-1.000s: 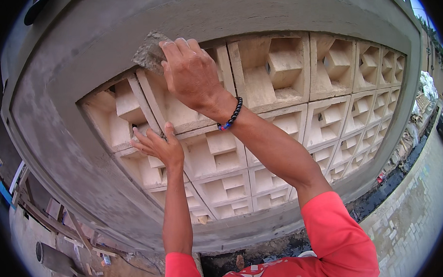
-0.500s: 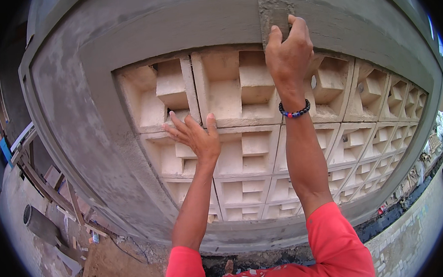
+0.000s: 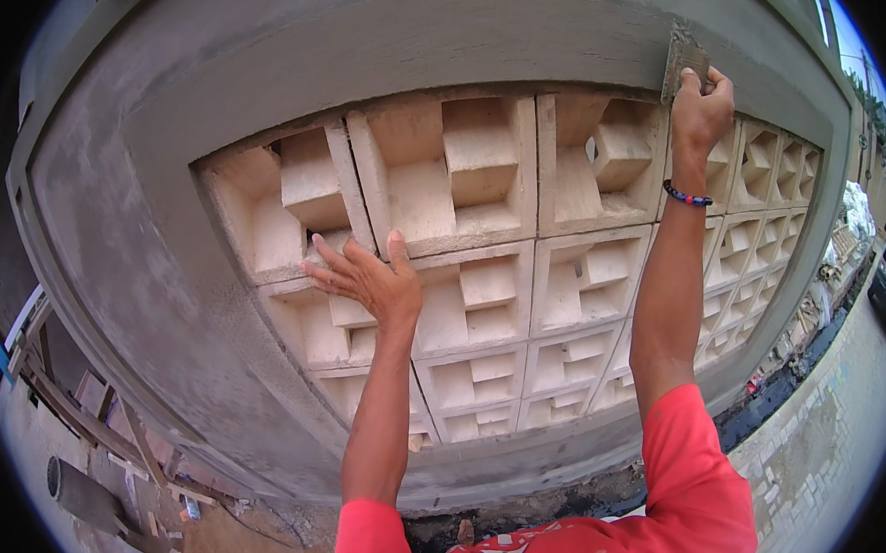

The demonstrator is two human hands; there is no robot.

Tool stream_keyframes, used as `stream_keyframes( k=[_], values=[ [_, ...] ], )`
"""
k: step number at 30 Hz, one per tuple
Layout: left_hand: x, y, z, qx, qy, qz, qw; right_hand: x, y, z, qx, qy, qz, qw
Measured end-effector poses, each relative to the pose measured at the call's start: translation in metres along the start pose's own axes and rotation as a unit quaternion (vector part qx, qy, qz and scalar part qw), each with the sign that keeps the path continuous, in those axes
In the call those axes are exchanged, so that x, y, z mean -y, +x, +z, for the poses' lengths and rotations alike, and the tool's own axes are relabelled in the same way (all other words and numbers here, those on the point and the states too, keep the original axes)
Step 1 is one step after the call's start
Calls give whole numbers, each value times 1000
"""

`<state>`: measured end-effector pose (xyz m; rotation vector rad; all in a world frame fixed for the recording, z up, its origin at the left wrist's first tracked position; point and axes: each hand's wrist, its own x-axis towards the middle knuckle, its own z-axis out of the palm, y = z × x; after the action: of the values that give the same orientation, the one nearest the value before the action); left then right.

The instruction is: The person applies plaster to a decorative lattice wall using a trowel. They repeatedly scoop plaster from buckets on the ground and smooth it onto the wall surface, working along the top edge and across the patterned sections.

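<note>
Scraper point(image 3: 684, 62), flat and coated with grey mortar, stands at the fingertips of the right hand point(image 3: 703, 113), tilted against the smooth grey band of the wall point(image 3: 401, 48), just above the top row of pale hollow blocks point(image 3: 416, 178). The right hand pinches its lower part between thumb and fingers, so most of the scraper sticks out above the knuckles.

The left hand point(image 3: 372, 288) is well apart from the scraper, lower and far to its left. Its fingers are spread, thumb raised, over the edge where the first and second rows of blocks meet, near the left end of the grid; how firmly it touches them cannot be told.

Both arms reach up from red sleeves point(image 3: 688, 454), and a dark beaded bracelet point(image 3: 687, 195) circles the right wrist, below the scraper.
</note>
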<state>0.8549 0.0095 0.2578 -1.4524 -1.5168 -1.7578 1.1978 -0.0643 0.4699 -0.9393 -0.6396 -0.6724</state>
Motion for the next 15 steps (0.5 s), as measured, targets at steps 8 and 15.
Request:
stream_keyframes(
  k=[8, 15],
  values=[
    [-7, -2, 2, 5, -41, -4, 999, 141, -171, 51, 225, 169, -191, 940],
    [7, 1, -3, 6, -16, -5, 1000, 69, -57, 10, 95, 136, -141, 976]
  ],
)
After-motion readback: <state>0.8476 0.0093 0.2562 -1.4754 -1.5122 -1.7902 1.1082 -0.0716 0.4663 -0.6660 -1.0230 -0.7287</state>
